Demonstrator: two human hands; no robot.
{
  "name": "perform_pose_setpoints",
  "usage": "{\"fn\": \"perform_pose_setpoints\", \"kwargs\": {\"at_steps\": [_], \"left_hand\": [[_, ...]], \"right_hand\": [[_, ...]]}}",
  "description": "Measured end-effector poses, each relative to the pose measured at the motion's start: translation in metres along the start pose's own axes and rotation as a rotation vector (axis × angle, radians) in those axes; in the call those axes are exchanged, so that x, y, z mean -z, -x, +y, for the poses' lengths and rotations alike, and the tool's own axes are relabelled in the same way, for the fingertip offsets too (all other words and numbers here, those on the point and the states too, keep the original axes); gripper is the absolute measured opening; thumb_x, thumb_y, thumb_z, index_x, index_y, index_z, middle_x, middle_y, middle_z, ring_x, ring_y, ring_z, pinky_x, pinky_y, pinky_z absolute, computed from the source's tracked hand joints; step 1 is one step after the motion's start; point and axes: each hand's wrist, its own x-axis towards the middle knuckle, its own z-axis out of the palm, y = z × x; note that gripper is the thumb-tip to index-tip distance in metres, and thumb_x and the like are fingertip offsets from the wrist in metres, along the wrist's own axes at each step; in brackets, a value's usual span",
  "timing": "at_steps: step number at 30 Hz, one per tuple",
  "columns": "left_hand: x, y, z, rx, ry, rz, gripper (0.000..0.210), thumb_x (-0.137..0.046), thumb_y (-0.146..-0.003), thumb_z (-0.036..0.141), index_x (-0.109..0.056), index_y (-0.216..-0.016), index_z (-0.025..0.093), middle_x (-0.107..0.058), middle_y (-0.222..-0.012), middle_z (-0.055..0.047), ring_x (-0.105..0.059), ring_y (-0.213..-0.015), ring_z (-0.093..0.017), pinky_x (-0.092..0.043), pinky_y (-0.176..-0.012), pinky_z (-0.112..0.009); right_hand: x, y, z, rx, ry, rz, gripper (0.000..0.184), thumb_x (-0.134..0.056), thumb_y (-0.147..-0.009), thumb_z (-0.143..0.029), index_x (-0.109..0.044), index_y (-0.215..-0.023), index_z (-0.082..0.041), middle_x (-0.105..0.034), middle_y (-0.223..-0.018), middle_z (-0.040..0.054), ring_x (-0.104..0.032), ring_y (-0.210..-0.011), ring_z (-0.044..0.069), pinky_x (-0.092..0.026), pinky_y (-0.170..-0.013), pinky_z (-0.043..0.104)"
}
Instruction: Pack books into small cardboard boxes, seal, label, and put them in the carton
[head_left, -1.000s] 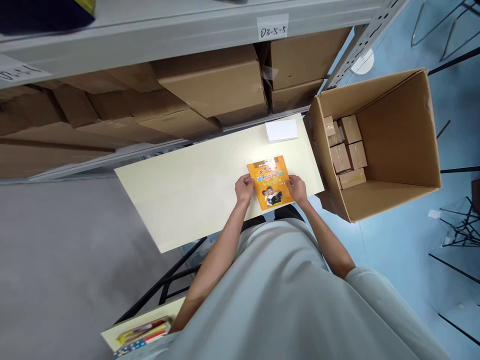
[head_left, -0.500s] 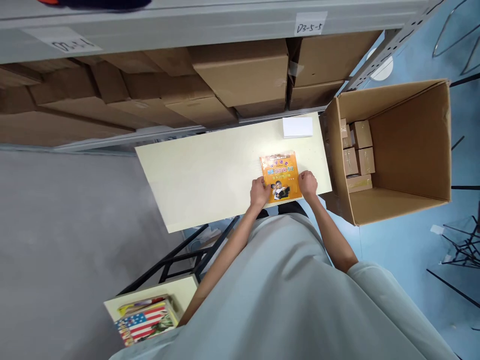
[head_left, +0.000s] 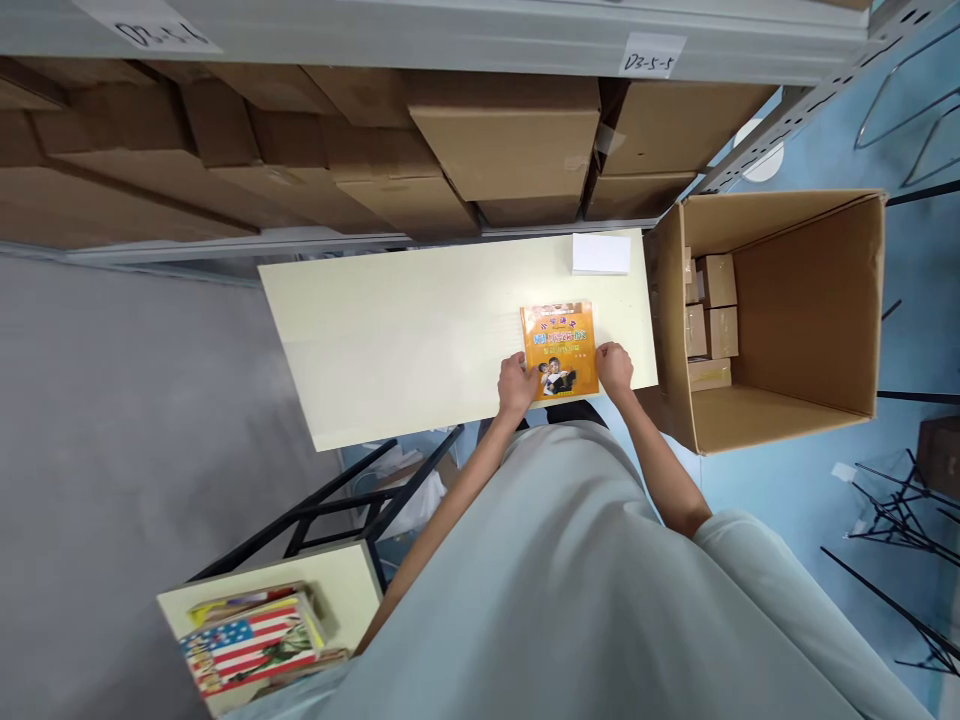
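Boxes (head_left: 510,150) crowd the grey shelf (head_left: 450,35) beyond both hands in the head view, and a cream table (head_left: 390,340) runs out to the left of them. On its near edge, between the hands, I see the orange book (head_left: 559,335) lying flat, cover up. I read the left hand (head_left: 516,385) as narrow, holding the book's left edge with its thumb over the cover. I make out the right hand (head_left: 615,370) curled up against the right edge; whether it grips, I cannot tell. Just beyond the book, ahead of the right hand, lies a white block (head_left: 601,254). Right of that hand I get an open carton (head_left: 806,290) with small boxes (head_left: 720,280) inside. Behind the left hand, magazines (head_left: 251,648) lie on a stand (head_left: 349,580).
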Motion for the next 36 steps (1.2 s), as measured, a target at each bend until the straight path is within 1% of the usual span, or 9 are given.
{"fn": "perform_pose_setpoints", "kwargs": {"at_steps": [4, 8, 13, 16, 19, 23, 27, 32, 36], "left_hand": [[-0.001, -0.005, 0.003, 0.017, -0.028, -0.008, 0.037, -0.065, -0.096, 0.021, -0.065, -0.133, 0.017, -0.068, -0.133, -0.018, -0.073, -0.114, -0.032, -0.055, -0.102, -0.043], [0.000, -0.006, 0.004, 0.012, -0.010, -0.003, 0.039, -0.066, -0.095, 0.021, -0.064, -0.134, 0.019, -0.067, -0.133, -0.016, -0.074, -0.109, -0.030, -0.056, -0.099, -0.041], [-0.002, -0.004, -0.002, -0.006, 0.005, 0.007, 0.040, -0.065, -0.095, 0.021, -0.063, -0.135, 0.019, -0.068, -0.132, -0.016, -0.072, -0.110, -0.030, -0.056, -0.099, -0.042], [-0.006, -0.005, -0.003, 0.008, -0.033, 0.041, 0.032, -0.067, -0.094, 0.025, -0.067, -0.125, 0.019, -0.069, -0.126, -0.017, -0.070, -0.116, -0.033, -0.054, -0.103, -0.044], [-0.011, -0.011, -0.001, 0.032, -0.031, 0.065, 0.021, -0.070, -0.091, 0.030, -0.070, -0.110, 0.019, -0.072, -0.114, -0.017, -0.067, -0.119, -0.035, -0.053, -0.104, -0.045], [-0.012, -0.022, 0.004, 0.136, 0.068, 0.045, 0.018, -0.075, -0.087, 0.037, -0.070, -0.093, 0.021, -0.074, -0.095, -0.013, -0.071, -0.103, -0.033, -0.053, -0.092, -0.042], [-0.008, -0.026, 0.002, 0.171, 0.156, -0.019, 0.015, -0.073, -0.088, 0.035, -0.067, -0.081, 0.023, -0.073, -0.084, -0.008, -0.071, -0.088, -0.029, -0.051, -0.082, -0.038], [-0.003, -0.023, -0.008, 0.220, 0.206, 0.014, 0.012, -0.068, -0.092, 0.034, -0.062, -0.088, 0.024, -0.073, -0.091, -0.007, -0.070, -0.088, -0.027, -0.052, -0.082, -0.037], [-0.004, -0.026, -0.011, 0.239, 0.201, 0.025, 0.011, -0.066, -0.094, 0.034, -0.059, -0.091, 0.025, -0.073, -0.095, -0.008, -0.070, -0.090, -0.028, -0.052, -0.082, -0.038]], "right_hand": [[0.000, -0.004, -0.011, 0.022, 0.076, 0.008, 0.025, -0.045, -0.106, -0.015, -0.070, -0.104, -0.016, -0.072, -0.123, 0.0211, -0.073, -0.107, 0.032, -0.053, -0.093, 0.042], [0.010, -0.008, -0.012, 0.044, 0.103, -0.049, 0.020, -0.049, -0.101, -0.011, -0.068, -0.101, -0.017, -0.072, -0.118, 0.0189, -0.073, -0.105, 0.032, -0.053, -0.091, 0.041], [0.015, -0.003, -0.004, 0.071, 0.069, 0.052, 0.020, -0.048, -0.106, -0.019, -0.067, -0.111, -0.018, -0.070, -0.126, 0.0158, -0.072, -0.104, 0.028, -0.054, -0.090, 0.038], [0.009, 0.001, -0.002, 0.056, 0.045, 0.038, 0.016, -0.053, -0.107, -0.026, -0.066, -0.111, -0.019, -0.069, -0.130, 0.0158, -0.072, -0.106, 0.028, -0.054, -0.091, 0.037], [-0.001, 0.002, -0.006, 0.005, 0.014, 0.007, 0.022, -0.045, -0.109, -0.024, -0.067, -0.106, -0.020, -0.070, -0.126, 0.0163, -0.072, -0.106, 0.028, -0.055, -0.092, 0.038], [-0.008, -0.001, -0.012, -0.051, -0.041, 0.021, 0.024, -0.044, -0.108, -0.021, -0.066, -0.099, -0.021, -0.071, -0.119, 0.0161, -0.072, -0.105, 0.029, -0.056, -0.092, 0.040], [-0.005, -0.007, -0.010, -0.058, -0.059, -0.002, 0.021, -0.046, -0.104, -0.019, -0.064, -0.094, -0.023, -0.074, -0.116, 0.0141, -0.071, -0.102, 0.028, -0.055, -0.089, 0.039], [-0.002, -0.007, -0.006, -0.047, -0.064, -0.001, 0.010, -0.054, -0.104, -0.025, -0.062, -0.109, -0.023, -0.076, -0.115, 0.0115, -0.071, -0.105, 0.029, -0.054, -0.088, 0.037], [-0.008, -0.003, -0.009, -0.038, -0.044, 0.035, 0.017, -0.057, -0.107, -0.035, -0.059, -0.117, -0.022, -0.076, -0.114, 0.0119, -0.071, -0.106, 0.030, -0.053, -0.090, 0.038]]}}
